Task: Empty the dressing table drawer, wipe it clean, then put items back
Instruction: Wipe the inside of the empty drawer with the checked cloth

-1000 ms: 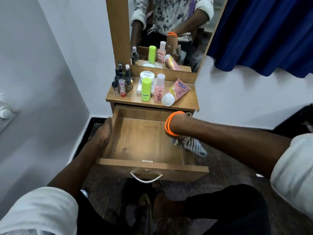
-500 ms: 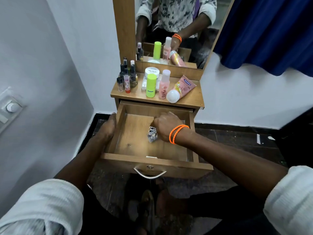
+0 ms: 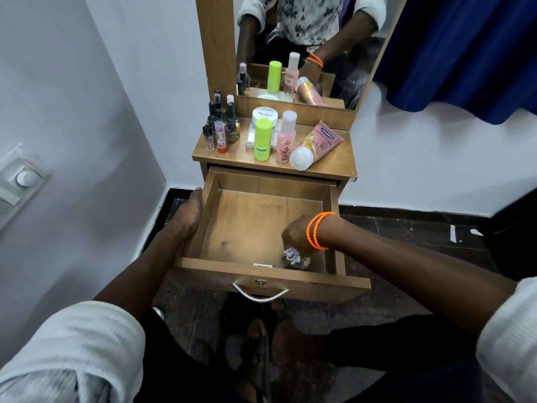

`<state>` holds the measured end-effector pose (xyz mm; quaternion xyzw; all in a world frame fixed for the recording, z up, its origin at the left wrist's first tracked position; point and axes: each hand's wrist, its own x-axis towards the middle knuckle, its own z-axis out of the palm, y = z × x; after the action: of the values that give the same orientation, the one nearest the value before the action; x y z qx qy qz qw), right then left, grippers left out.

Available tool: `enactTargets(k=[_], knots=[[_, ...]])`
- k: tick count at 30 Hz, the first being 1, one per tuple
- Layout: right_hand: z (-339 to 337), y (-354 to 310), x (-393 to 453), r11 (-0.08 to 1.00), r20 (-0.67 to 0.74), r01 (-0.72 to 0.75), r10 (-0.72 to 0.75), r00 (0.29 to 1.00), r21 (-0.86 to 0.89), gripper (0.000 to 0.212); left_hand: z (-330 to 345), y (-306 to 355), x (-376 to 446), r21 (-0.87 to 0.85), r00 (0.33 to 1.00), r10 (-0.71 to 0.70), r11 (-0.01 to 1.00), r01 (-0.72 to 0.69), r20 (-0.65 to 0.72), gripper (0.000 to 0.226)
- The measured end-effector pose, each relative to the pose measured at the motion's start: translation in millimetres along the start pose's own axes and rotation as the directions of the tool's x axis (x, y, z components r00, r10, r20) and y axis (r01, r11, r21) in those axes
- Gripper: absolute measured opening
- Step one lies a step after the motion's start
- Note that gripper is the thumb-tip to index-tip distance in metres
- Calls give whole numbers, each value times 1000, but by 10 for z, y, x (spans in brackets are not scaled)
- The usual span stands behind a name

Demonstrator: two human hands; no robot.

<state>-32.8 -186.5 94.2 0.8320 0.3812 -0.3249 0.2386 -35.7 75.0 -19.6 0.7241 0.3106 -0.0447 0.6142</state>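
The wooden drawer (image 3: pixel 250 216) of the dressing table is pulled out and holds nothing but my hand and a cloth. My right hand (image 3: pixel 295 232), with orange bands at the wrist, grips a bunched checked cloth (image 3: pixel 293 255) against the drawer floor near the front right corner. My left hand (image 3: pixel 189 216) rests flat against the outside of the drawer's left wall. On the table top (image 3: pixel 331 167) stand small dark bottles (image 3: pixel 222 123), a green stick (image 3: pixel 263 139), a pink bottle (image 3: pixel 286 138), a white jar (image 3: pixel 265 115) and a pink tube (image 3: pixel 318 144) lying down.
A mirror (image 3: pixel 305 48) in a wooden frame rises behind the table top. Grey wall with a switch plate (image 3: pixel 21 178) is at the left, a blue curtain (image 3: pixel 465 48) at the upper right. Dark tiled floor (image 3: pixel 406 234) lies around the table.
My right hand brought the cloth from outside the drawer's right side into the drawer, then swept it from the middle toward the front right corner. My left hand stayed on the left wall.
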Motion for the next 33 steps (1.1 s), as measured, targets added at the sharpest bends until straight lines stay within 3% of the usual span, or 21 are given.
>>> enactTargets(k=[3, 7, 13, 16, 19, 21, 23, 27, 30, 32, 33], knots=[[145, 158, 85, 988, 1, -20, 20, 1000, -156, 27, -18, 1, 11, -5, 1000, -8, 1000, 8, 8, 55], [250, 243, 183, 988, -33, -35, 30, 999, -150, 18, -72, -50, 83, 8, 1000, 3, 1000, -3, 15, 58], [412, 123, 276, 981, 24, -52, 57, 998, -187, 24, -30, -11, 20, 10, 1000, -12, 1000, 12, -4, 59], [346, 69, 197, 962, 111, -58, 91, 990, -267, 22, -8, 12, -12, 21, 1000, -4, 1000, 4, 1, 57], [195, 46, 49, 961, 130, -16, 54, 990, -277, 33, -17, -2, -2, 12, 1000, 0, 1000, 0, -1, 56], [83, 29, -27, 946, 209, -45, 117, 971, -321, 37, -3, -7, 11, 1, 1000, 17, 1000, -17, -3, 55], [-102, 37, -95, 944, 233, -41, 122, 965, -326, 31, 1, -22, 16, -3, 1000, 19, 1000, -19, -11, 53], [-483, 228, -239, 967, 53, -128, 142, 988, -221, 19, -16, -34, 74, -37, 1000, 10, 999, -10, -13, 53], [-449, 347, -201, 940, -282, -173, 88, 955, -293, 10, -9, -31, 65, -32, 1000, 0, 999, 0, -18, 51], [-275, 300, -75, 939, -349, -164, 52, 936, -301, 9, 12, -27, 55, -31, 1000, 8, 999, -9, -27, 52], [-170, 265, 1, 945, -319, -152, 54, 946, -290, 14, 8, -15, 31, -29, 1000, 1, 1000, -1, -26, 52]])
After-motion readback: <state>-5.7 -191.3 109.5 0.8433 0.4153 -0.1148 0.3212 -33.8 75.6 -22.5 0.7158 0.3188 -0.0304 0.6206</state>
